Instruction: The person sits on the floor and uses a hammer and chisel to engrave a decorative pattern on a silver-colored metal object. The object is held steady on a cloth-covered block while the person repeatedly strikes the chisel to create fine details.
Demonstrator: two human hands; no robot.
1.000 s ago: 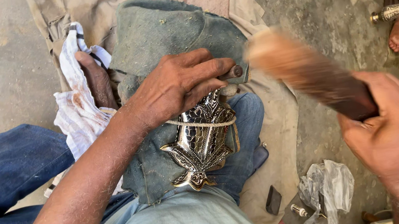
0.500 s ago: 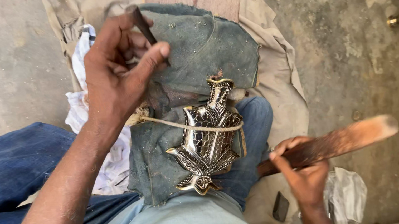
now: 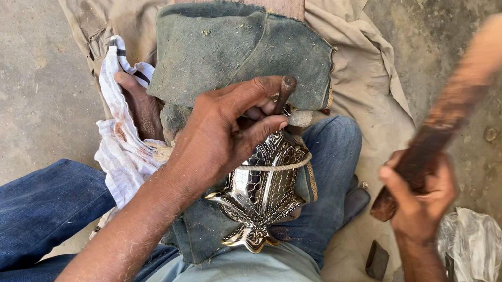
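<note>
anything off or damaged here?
Nothing broken. The green cloth pad is frayed and dusted with grit. The wooden stick in the right hand is motion-blurred. The embossed metal piece, tied on with cord, looks intact under the left hand.

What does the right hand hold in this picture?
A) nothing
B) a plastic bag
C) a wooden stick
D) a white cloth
C: the right hand grips the dark lower end of a wooden stick raised to the side, while the white cloth and the plastic bag lie untouched.
</note>
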